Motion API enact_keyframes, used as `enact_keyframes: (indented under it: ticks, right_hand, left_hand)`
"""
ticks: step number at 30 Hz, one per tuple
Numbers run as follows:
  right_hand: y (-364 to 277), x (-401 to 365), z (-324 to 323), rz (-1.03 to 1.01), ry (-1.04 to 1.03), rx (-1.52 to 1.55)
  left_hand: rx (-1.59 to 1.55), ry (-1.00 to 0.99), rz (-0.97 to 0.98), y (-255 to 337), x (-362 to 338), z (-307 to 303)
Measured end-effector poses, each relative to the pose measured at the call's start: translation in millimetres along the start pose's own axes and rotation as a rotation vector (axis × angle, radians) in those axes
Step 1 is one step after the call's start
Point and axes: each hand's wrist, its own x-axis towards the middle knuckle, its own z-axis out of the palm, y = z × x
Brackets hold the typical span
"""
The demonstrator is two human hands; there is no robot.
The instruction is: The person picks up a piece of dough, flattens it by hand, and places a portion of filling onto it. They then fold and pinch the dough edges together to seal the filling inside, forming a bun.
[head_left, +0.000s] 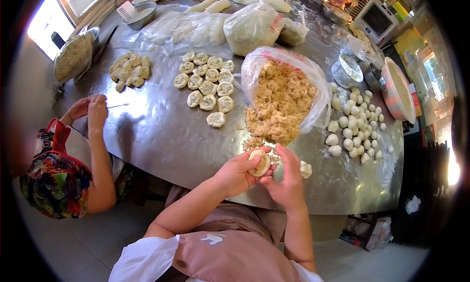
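My left hand (237, 172) cups a round piece of dough (259, 163) with filling in it, just above the near edge of the steel table (161, 135). My right hand (289, 181) is beside it, fingers touching the dough's right side. Directly beyond my hands lies an open plastic bag of crumbly brown filling (281, 103), spilling toward me. Several filled dumplings (208, 83) lie in rows left of the bag. Many small white dough balls (355, 125) lie to its right.
Another person in a patterned apron (56, 176) stands at the left with both hands at the table edge. A second pile of dumplings (129, 71), tied bags (252, 27), bowls (397, 88) and a metal tray (73, 57) crowd the far side.
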Motion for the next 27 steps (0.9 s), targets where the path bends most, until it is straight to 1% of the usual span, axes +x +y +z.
enact_keyframes:
  ticks: [1,3,4,5,6,8,11,13,16,19,20,23,24,27]
  right_hand:
    - [1,-1,3,-0.053,-0.003,-0.07]
    - [2,-2,15,-0.158,-0.013,-0.209]
    - [1,-3,21,-0.148,0.015,-0.213]
    - [0,-3,22,-0.167,0.017,-0.227]
    - [-1,-5,24,-0.187,0.017,-0.237]
    - [-3,-6,29,-0.206,0.037,-0.226]
    - [-7,-3,33,-0.189,0.109,-0.153]
    - [-10,1,33,-0.159,0.175,-0.068]
    - [0,-3,35,-0.122,0.27,0.071]
    - [-11,-2,36,-0.081,0.34,0.029]
    - [-16,-1,37,-0.08,0.356,-0.002]
    - [-22,4,44,-0.117,0.428,-0.099]
    - [-21,5,45,-0.118,0.427,-0.11]
    - [-15,4,51,-0.03,0.466,-0.003]
  left_hand:
    - [-0.009,-0.02,-0.027,0,1,1]
    - [0.024,0.004,-0.032,-9,1,0]
    - [0.038,0.02,-0.032,-13,2,-2]
    - [0.062,-0.028,-0.064,-13,3,-11]
    - [0.093,-0.117,-0.074,-10,3,-18]
    - [0.191,-0.158,-0.089,-9,1,-25]
    - [0.317,-0.029,-0.07,-10,1,-13]
    - [0.307,0.055,-0.01,-20,2,-3]
    - [-0.119,-0.066,-0.047,-18,-5,17]
    - [0.029,0.008,-0.017,-22,-1,18]
    - [0.139,0.056,-0.024,-21,-1,17]
    - [0.32,0.141,0.003,-22,4,11]
    - [0.321,0.148,0.033,-23,5,11]
    - [0.311,0.176,0.122,-31,6,15]
